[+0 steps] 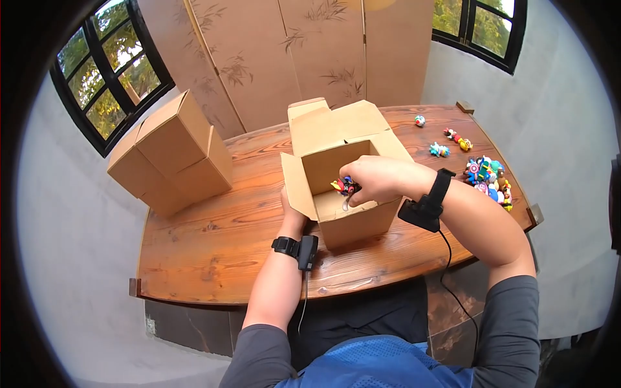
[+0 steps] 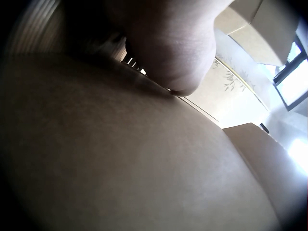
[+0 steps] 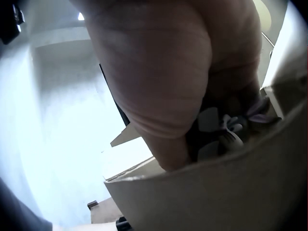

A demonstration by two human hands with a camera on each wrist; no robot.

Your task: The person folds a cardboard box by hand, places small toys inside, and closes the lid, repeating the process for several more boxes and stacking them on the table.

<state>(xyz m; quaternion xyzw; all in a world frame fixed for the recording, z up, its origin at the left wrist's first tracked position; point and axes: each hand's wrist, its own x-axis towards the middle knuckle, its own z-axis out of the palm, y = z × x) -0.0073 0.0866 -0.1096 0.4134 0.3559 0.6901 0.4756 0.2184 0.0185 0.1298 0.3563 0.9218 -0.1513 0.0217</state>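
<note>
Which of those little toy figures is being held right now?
The dark figure with red and yellow parts, gripped by the right hand at the open box; the toys at right lie on the table.

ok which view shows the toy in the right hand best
The head view: it shows the toy held in the right hand in clear red, yellow and dark colours, though the fingers cover part of it. The right wrist view is closer but dim, with the toy partly hidden. The left wrist view does not show it.
</note>
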